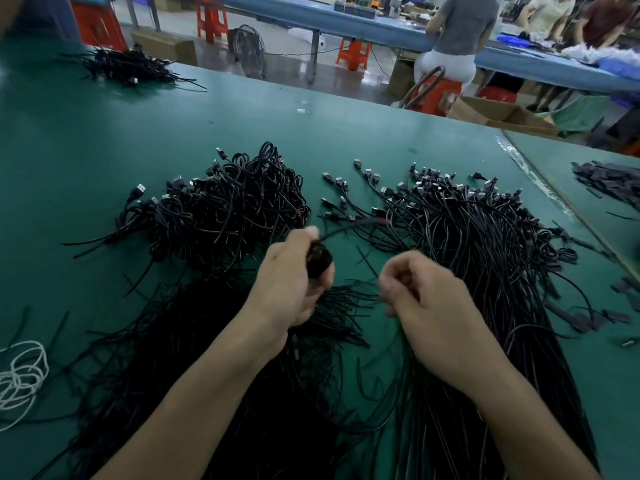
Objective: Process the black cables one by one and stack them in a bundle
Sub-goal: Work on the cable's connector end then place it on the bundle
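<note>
My left hand [294, 285] grips a coiled black cable [319, 259] above the green table [104, 140]; the cable's free end arcs off to the right. My right hand [426, 306] is beside it with curled fingers pinching a thin black tie or cable end, blurred. A heap of coiled black cables [228, 209] lies beyond my left hand. Long straight black cables with USB plugs [467, 230] are spread out on the right. Loose thin black strips [214, 341] lie under my forearms.
A white cord [20, 379] lies at the left edge. Another cable pile [128, 69] sits far left on the table. Dark flat pieces [609, 180] lie at the right. People sit at a blue table [381, 26] behind, with orange stools and cardboard boxes.
</note>
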